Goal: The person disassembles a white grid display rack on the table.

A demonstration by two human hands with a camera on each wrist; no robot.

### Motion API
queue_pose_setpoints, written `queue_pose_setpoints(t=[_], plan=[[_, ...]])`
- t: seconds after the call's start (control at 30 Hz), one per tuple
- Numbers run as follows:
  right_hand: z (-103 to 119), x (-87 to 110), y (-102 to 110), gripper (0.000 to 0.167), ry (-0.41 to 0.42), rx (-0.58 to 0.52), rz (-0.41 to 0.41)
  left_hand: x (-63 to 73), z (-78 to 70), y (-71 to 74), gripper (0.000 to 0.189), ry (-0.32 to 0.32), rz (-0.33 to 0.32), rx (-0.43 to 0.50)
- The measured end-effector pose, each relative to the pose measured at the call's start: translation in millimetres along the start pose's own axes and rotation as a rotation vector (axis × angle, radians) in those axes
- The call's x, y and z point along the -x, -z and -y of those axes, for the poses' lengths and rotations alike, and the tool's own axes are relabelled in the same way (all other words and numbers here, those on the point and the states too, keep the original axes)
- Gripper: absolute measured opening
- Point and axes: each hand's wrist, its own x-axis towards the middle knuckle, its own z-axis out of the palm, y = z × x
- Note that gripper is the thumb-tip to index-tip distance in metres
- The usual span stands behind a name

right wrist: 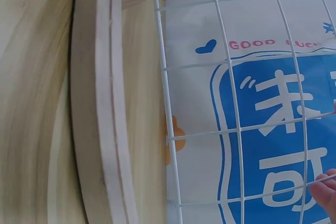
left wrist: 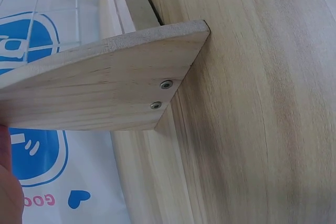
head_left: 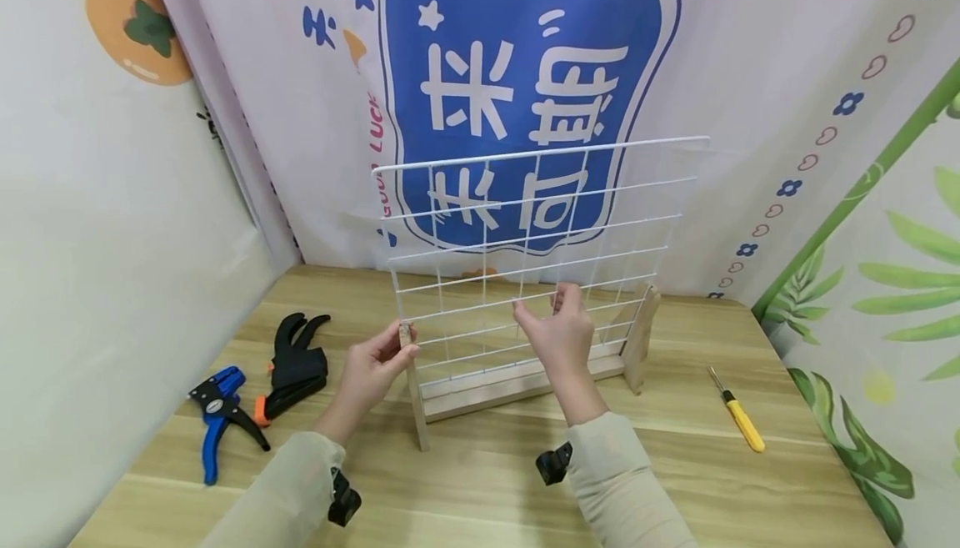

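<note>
White wire grid (head_left: pixel 525 238) is basically stood up in a wooden stand (head_left: pixel 487 391) toward the table's (head_left: pixel 487 481) back edge, left side panel (head_left: pixel 416 398) pinched by the left hand (head_left: pixel 375 369), mesh held by a half-curled right hand (head_left: pixel 561 335).

Wht grid (right wrist: pixel 239 128), R hand (right wrist: pixel 326 196) touching, wd rail (right wrist: pixel 86 87)

Behind the table (head_left: pixel 457 494) hangs a white sheet (head_left: pixel 757 56) with a blue badge (head_left: pixel 517 14); left of the table, a pale sheet (head_left: pixel 112 231) printed with fruit (head_left: pixel 112 27); right, one with green leaves (head_left: pixel 907 275).
</note>
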Motion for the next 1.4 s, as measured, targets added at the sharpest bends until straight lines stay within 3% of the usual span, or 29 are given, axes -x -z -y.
queue_pose_setpoints(t=[0.17, 0.43, 0.63, 1.0, 1.27, 1.4], plan=[[1, -2.5, 2, 0.048, -0.025, -0.014, 0.003, 0.7, -4.0, -1.7, 0.035, -0.026, -0.015, -0.024], [1, -5.6, 3, 0.049, -0.034, -0.025, 0.005, 1.1, -33.0, 2.8, 0.036, -0.042, -0.003, -0.053], [4, -7.4, 6, 0.049, -0.035, -0.04, 0.011, 2.2, -34.1, 2.9, 0.036, -0.057, 0.002, -0.045], [8, -18.7, 10, 0.048, 0.067, -0.018, -0.039, 0.7, -35.4, 2.3, 0.033, -0.046, -0.007, -0.047], [8, -22.2, 11, 0.048, 0.057, -0.017, -0.025, 1.9, -34.9, 0.4, 0.032, -0.04, -0.02, -0.049], [10, -25.5, 12, 0.048, 0.096, -0.01, -0.028, 1.8, -34.0, 0.8, 0.033, -0.036, -0.018, -0.034]])
